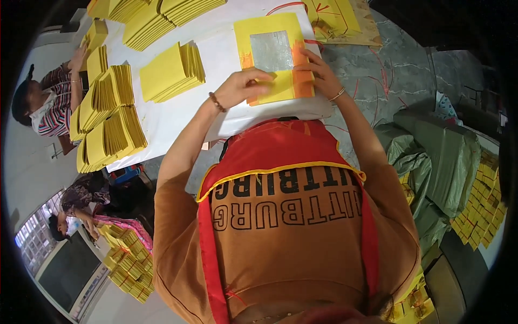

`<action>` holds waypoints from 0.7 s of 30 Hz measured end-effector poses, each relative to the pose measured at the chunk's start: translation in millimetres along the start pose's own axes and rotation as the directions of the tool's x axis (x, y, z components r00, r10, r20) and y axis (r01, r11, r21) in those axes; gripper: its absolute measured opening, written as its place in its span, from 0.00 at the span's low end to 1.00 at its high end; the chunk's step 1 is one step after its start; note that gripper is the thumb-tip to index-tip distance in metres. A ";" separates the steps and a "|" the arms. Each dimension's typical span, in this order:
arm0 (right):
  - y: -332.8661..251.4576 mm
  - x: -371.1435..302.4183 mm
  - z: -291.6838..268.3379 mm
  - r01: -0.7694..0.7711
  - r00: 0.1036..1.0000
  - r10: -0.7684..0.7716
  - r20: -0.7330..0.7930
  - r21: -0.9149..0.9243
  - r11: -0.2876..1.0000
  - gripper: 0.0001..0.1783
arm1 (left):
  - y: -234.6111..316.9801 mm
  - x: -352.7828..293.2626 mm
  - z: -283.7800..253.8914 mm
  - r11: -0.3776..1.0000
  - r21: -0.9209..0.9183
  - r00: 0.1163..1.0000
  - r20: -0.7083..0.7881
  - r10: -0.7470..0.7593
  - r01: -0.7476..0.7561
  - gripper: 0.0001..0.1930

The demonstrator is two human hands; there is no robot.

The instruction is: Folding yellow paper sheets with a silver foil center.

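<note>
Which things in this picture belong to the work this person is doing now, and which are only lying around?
In the work:
yellow paper with silver panel, at the left hand and right hand;
white-covered table beneath;
probably the yellow stack to its left.

Apparently lying about:
loose red strings on the floor;
green sheeting at the right.

On the table [221, 40], the sheet [272, 54] lies near right; paper stacks [110, 108] line the left (a lone stack [170, 73] between).

The paper [281, 87] is yellow with orange bands [304, 89] and a silver patch [270, 47], the apron [275, 144] red
</note>
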State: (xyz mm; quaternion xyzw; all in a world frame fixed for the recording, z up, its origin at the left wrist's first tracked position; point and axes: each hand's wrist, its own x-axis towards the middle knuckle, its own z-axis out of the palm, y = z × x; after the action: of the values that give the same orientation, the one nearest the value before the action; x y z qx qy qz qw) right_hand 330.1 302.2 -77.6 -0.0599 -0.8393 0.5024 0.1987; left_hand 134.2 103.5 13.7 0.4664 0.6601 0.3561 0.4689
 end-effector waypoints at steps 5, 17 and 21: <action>4.3 -0.6 3.3 -0.150 0.987 0.157 -0.024 0.167 0.974 0.17 | -18.6 3.9 -11.6 0.700 0.607 0.887 0.015 0.462 -0.375 0.28; -73.5 -0.2 -24.0 -0.148 0.971 0.081 0.223 0.299 0.943 0.12 | -16.5 -25.3 12.7 0.695 0.623 0.827 -0.133 0.546 -0.358 0.17; -67.8 -12.8 -4.8 -0.368 0.929 0.308 0.205 0.415 0.832 0.14 | -24.5 -30.1 26.4 0.858 0.485 0.882 -0.313 0.352 -0.171 0.09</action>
State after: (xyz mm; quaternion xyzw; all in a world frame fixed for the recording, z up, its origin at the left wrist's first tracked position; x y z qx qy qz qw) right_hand 350.3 269.2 -20.3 -0.1275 -0.6885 0.7114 0.0601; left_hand 156.2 68.1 -8.0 0.5672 0.7323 0.3435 0.1550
